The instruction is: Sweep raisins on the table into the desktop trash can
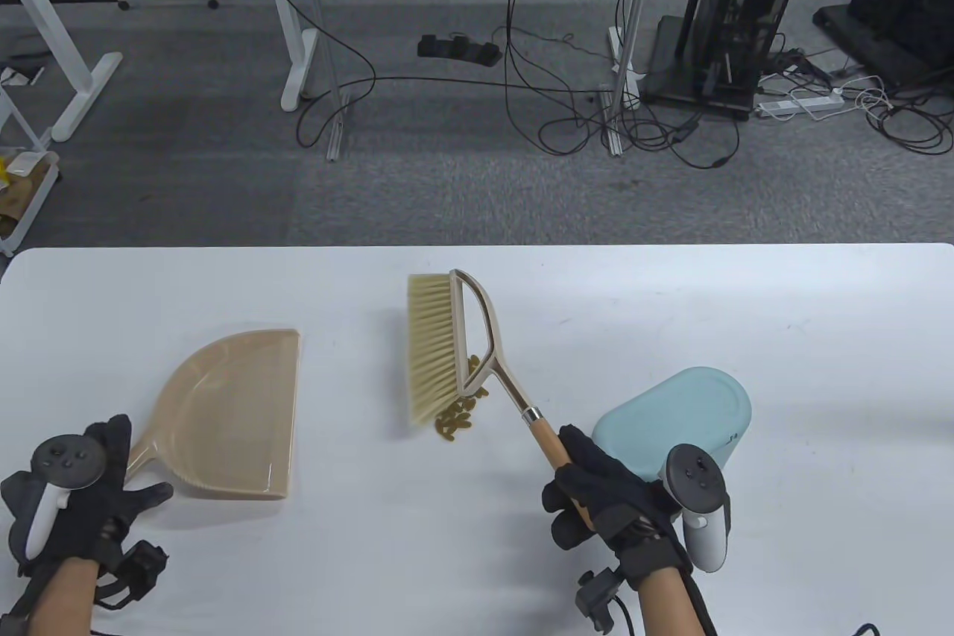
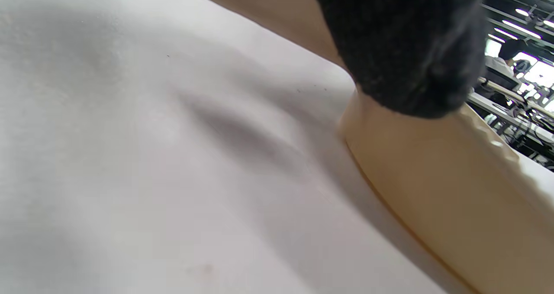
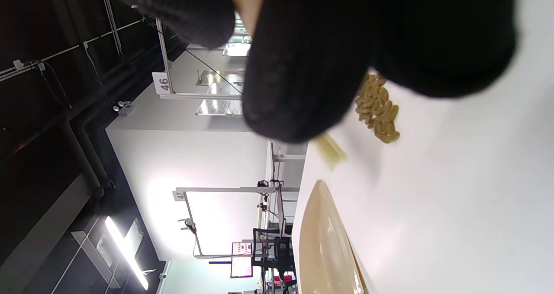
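Broadly, the white rectangular table [image 1: 745,293] carries everything. On its left half lies the beige plastic dustpan [image 1: 223,420], flat, its straight open lip facing the table's middle and its short handle pointing toward the near-left corner. Toward the near-right part of the table lies the pale blue rounded desktop trash can [image 1: 682,412], close behind the right hand. Between the two, near the table's centre, is the hand brush with cream bristles, metal frame and wooden handle [image 1: 440,345]; its bristles point toward the dustpan side and its handle slants down toward the near edge.

The right hand [image 1: 604,505], in a black glove, is wrapped around the brush's wooden handle, fingers curled about it. The left hand [image 1: 82,494], also gloved, rests at the near-left corner with fingers touching the dustpan's handle; how firmly they grip it cannot be told.

Smallest, the heap of tan raisins [image 1: 456,421] sits on the table at the near end of the bristles, touching them, well apart from the dustpan's lip.
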A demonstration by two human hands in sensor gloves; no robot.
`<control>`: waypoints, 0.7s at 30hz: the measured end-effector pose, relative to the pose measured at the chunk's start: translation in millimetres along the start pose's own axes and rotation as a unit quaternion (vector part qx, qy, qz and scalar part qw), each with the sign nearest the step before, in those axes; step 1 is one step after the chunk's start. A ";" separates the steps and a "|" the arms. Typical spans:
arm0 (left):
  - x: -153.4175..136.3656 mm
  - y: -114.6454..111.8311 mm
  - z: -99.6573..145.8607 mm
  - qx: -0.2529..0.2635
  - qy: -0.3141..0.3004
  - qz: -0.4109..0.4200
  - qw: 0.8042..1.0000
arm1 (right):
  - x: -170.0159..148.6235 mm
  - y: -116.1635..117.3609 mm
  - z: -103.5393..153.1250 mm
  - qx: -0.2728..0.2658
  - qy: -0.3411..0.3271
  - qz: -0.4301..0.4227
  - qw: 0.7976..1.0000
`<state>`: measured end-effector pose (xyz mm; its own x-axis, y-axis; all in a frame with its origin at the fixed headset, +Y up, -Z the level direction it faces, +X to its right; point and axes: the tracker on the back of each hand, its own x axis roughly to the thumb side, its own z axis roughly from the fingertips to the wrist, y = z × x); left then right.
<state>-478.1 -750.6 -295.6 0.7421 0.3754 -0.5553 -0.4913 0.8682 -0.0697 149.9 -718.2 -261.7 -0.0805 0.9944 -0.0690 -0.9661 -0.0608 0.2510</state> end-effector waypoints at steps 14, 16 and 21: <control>13.8 9.5 7.2 -0.092 -0.036 0.054 0.994 | 49.4 -4.5 25.2 -0.094 -0.045 0.111 0.988; 28.4 4.4 16.0 -0.093 -0.071 0.038 0.992 | 70.4 6.3 31.6 -0.145 -0.049 0.223 0.963; 74.9 -24.9 41.8 -0.075 -0.148 0.068 0.984 | 96.6 42.4 28.1 -0.191 -0.057 0.488 0.850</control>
<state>-391.3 -730.5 -300.7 0.7542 0.5821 -0.3040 -0.6404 0.7543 -0.1445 108.1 -622.2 -230.6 -0.8855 0.4555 0.0915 -0.4645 -0.8632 -0.1977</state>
